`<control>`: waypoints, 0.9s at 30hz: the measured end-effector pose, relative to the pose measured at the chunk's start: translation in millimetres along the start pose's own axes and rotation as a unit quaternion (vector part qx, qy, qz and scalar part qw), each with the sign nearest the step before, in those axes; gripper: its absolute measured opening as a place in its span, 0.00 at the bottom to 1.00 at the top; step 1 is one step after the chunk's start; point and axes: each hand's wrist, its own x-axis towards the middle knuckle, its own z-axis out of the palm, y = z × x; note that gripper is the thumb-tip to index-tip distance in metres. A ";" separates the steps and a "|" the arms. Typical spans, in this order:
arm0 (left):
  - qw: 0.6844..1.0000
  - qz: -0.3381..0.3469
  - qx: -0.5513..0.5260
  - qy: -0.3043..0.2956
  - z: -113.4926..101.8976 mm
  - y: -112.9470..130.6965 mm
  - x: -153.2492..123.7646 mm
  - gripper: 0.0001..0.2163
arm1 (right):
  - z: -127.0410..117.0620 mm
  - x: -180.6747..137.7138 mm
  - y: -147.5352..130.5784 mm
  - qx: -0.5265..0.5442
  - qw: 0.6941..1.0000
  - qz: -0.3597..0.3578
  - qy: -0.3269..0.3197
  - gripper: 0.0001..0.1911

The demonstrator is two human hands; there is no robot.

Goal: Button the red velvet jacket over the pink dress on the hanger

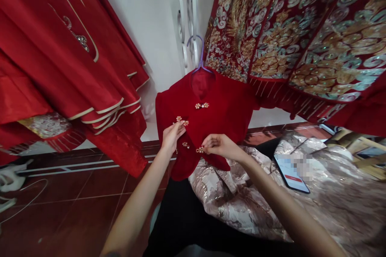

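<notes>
A short red velvet jacket (229, 96) hangs in front of me on a purple hanger (201, 56). Its collar is joined by a gold, beaded flower clasp (202, 105), while the front edges below hang apart. My left hand (173, 134) is closed at the left front edge, thumb and fingers pinching it beside another flower clasp (179, 119). Lower on that edge, one more clasp (185, 144) hangs free. My right hand (218, 146) is closed on the opposite edge, its fingertips at a gold clasp (200, 150) near the hem.
Red garments with cream trim (90, 88) hang at the left. An embroidered, fringed skirt (277, 31) hangs at the upper right. Shiny brocade fabric (235, 196) covers my lap's right side, with a phone (292, 174) lying on it. A white metal stand (189, 15) rises behind the jacket.
</notes>
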 end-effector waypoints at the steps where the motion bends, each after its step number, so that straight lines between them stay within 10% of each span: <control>1: 1.000 0.003 0.002 0.003 1.0 -1.2 0.8 0.09 | 0.9 0.3 0.7 0.000 1.000 0.001 0.002 0.11; 8: 1.000 -0.006 0.020 0.020 2.0 -3.4 0.8 0.13 | 1.1 1.4 4.3 -0.008 1.000 -0.010 0.004 0.11; 12: 0.973 0.104 0.149 0.141 3.4 3.3 3.3 0.18 | -9.4 -2.9 -1.6 0.003 0.999 0.010 -0.045 0.10; 16: 0.819 0.353 0.449 0.058 21.9 22.5 9.2 0.15 | -18.5 -7.6 -7.9 0.001 0.997 0.018 -0.080 0.10; 21: 0.589 0.476 0.639 -0.136 57.4 53.7 21.5 0.12 | -20.2 -8.8 -8.5 -0.001 0.996 0.024 -0.082 0.11; 27: 0.495 0.510 0.670 -0.214 72.4 64.8 41.1 0.10 | -25.4 -10.2 -10.9 -0.009 0.996 0.016 -0.084 0.11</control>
